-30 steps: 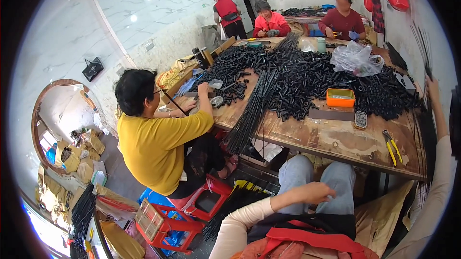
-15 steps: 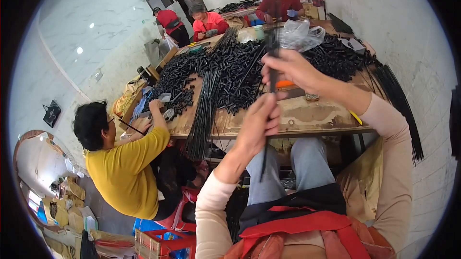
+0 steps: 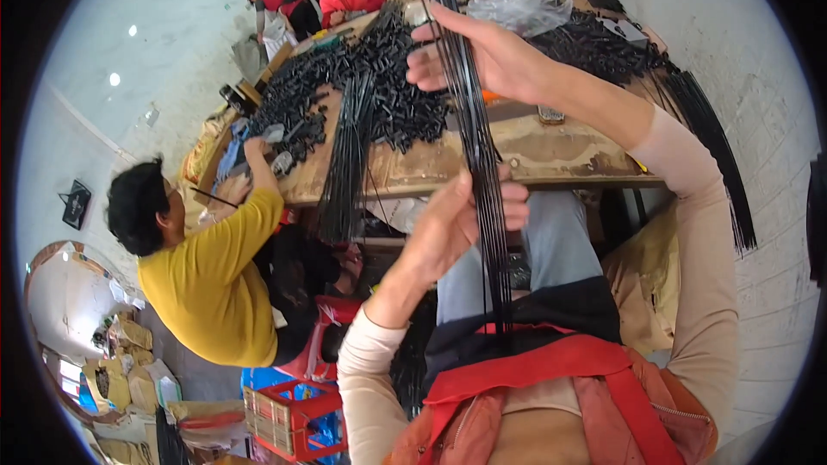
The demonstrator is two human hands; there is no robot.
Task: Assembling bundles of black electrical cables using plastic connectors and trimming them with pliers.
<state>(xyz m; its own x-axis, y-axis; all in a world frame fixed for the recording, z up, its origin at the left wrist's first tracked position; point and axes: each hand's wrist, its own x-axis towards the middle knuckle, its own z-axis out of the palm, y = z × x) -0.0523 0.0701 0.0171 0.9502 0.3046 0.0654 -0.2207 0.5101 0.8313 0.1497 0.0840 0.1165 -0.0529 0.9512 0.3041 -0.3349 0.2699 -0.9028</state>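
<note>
A bundle of long thin black rods stands tilted in front of me, its lower ends over my lap. My left hand is wrapped round its lower part, with fingertips showing on the right side. Higher up, my right hand lies against the bundle, its thumb and fingers stretched out and apart. The rods pass across that hand and hide part of its fingers. Past the hands, a heap of short black tube-like pieces covers much of the wooden table.
Another rod bundle overhangs the table's front edge; more long rods hang at the right. A clear plastic bag lies farther back. A person in yellow works close on my left, beside a red crate. Others are at the far side.
The rod bundle has turned from a narrow dark edge to a broader spread of separate rods. My right hand has gone from gripping it to stretched fingers. The view has dipped lower.
</note>
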